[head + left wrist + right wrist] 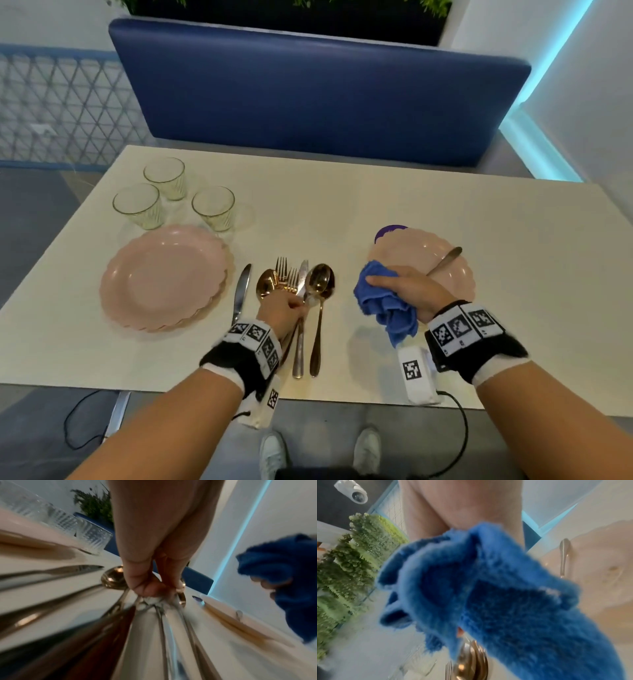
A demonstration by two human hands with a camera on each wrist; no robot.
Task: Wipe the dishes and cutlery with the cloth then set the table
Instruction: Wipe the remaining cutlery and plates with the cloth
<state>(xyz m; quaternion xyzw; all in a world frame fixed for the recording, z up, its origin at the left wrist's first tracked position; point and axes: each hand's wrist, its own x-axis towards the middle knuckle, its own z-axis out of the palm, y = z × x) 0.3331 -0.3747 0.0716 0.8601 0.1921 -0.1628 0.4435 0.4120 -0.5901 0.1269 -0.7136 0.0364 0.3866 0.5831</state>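
Curled round a bunched, fuzzy blue cloth (383,301), the right hand (409,291) holds it above the near rim of a scalloped pink plate (424,257), on which one silver utensil (445,260) lies aslant. Left of it, the left hand (282,306) pinches the handles in a cutlery pile (298,284) on the cream table (342,205): gold and silver spoons, forks, a knife. Another silver knife (241,291) lies just beside the pile. Further left sits a stack of pink plates (164,277), with three ribbed clear glasses (212,207) behind it.
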